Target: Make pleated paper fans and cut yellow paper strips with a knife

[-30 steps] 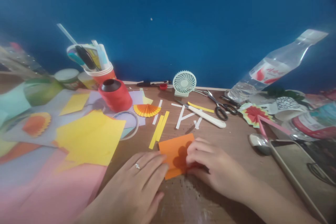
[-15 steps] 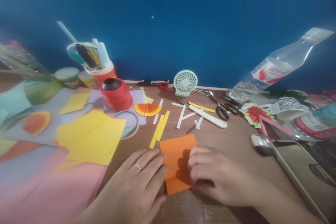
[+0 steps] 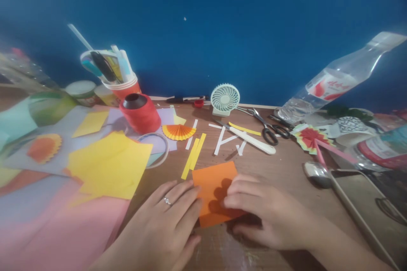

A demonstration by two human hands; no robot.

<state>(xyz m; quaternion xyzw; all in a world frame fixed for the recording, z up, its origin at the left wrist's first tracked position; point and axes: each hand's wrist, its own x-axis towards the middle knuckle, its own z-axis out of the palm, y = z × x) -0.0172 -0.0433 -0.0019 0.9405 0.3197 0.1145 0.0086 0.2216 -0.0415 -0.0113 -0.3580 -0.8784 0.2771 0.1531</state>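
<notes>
A person's two bare hands work a small orange paper (image 3: 212, 186) at the near middle of a cluttered wooden surface (image 3: 280, 165), seen from above and in front. The left hand (image 3: 165, 224), with a ring on one finger, lies flat and spread, its fingertips pressing the paper's left edge down. The right hand (image 3: 267, 216) comes in from four o'clock; its fingers curl over the paper's right side and pinch it, casting a shadow on the sheet. Neither hand lifts the paper, which rests on the surface between them.

At about eleven o'clock from the paper lie a pair of yellow paper strips (image 3: 193, 156), and beyond them a small pleated orange-and-yellow paper fan (image 3: 178, 132). White paper strips (image 3: 227, 140) lie scattered at twelve o'clock, beside a white-handled cutter (image 3: 254, 141). Further back, against the blue wall (image 3: 203, 29), stands a small pale green desk fan (image 3: 224, 99). Scissors (image 3: 265, 126) lie at one o'clock.

At ten o'clock sits a red spool of thread (image 3: 140, 114), with a red cup of pens (image 3: 117, 76) behind it and a clear tape ring (image 3: 155, 148) in front. A large yellow sheet (image 3: 111, 165) lies at nine o'clock, overlapping a pink sheet (image 3: 57, 228) nearer the viewer.

At two o'clock a clear plastic bottle (image 3: 333, 80) leans tilted, and a red-and-yellow paper pinwheel (image 3: 308, 137) lies below it.
</notes>
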